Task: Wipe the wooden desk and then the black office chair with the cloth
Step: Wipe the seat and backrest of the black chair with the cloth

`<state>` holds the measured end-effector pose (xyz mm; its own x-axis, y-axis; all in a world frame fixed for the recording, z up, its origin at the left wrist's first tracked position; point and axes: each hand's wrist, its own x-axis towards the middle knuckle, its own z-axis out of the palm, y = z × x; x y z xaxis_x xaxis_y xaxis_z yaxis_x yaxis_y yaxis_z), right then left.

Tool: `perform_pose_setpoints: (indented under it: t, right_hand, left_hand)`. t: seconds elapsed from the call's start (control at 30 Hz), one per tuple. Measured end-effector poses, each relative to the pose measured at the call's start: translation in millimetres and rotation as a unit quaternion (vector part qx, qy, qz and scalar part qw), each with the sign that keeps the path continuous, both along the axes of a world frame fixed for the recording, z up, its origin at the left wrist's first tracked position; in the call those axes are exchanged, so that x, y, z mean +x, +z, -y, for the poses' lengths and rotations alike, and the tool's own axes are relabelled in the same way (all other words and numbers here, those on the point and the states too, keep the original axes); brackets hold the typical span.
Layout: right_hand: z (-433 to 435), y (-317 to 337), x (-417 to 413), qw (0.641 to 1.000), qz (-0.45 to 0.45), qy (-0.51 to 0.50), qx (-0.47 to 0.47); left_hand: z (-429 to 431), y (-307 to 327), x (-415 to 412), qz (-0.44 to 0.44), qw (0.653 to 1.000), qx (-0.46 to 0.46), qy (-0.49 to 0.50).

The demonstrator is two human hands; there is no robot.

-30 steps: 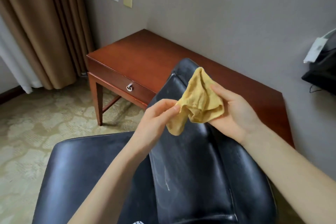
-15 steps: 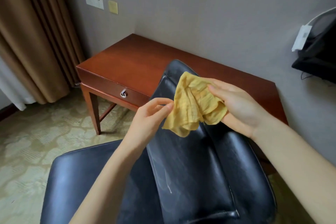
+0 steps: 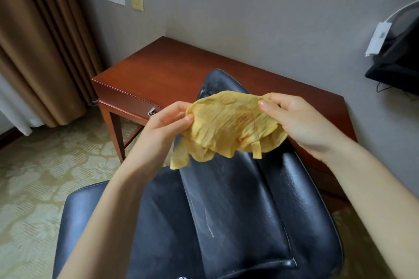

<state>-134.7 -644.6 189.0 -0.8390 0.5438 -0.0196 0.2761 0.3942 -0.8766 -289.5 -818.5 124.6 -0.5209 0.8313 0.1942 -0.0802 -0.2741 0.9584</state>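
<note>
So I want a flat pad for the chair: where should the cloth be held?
Keep the yellow cloth by its upper edge corners, left hand from the left, right hand from the right. It hangs spread between them above the chair back, lower edge loose, so it can be folded down.

The cloth (image 3: 231, 127) is held above the chair (image 3: 238, 210) backrest; the counter (image 3: 172, 70) is set behind the chair, against the wall (image 3: 260, 7).
</note>
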Motion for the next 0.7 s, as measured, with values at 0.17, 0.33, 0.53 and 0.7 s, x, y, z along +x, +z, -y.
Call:
perform_pose_setpoints:
  t: [0.17,0.33,0.53,0.7]
  right_hand:
    - [-1.6,-2.5,-6.7,0.972,0.052,0.009,0.228]
    - [11.0,-11.2,-19.2,0.962,0.092,0.151,0.207]
    - [22.6,-25.9,-31.9,0.987,0.035,0.144,0.058]
    - [26.0,-22.9,-35.4,0.977,-0.083,0.084,-0.176]
  left_hand:
    - [-0.8,11.7,1.5,-0.06,0.998,-0.033,0.003]
    - [-6.0,28.0,6.1,-0.187,0.976,-0.114,-0.01]
    - [6.1,26.2,-2.3,-0.149,0.987,-0.05,-0.017]
    - [-2.6,0.9,5.3,-0.066,0.986,-0.028,0.149]
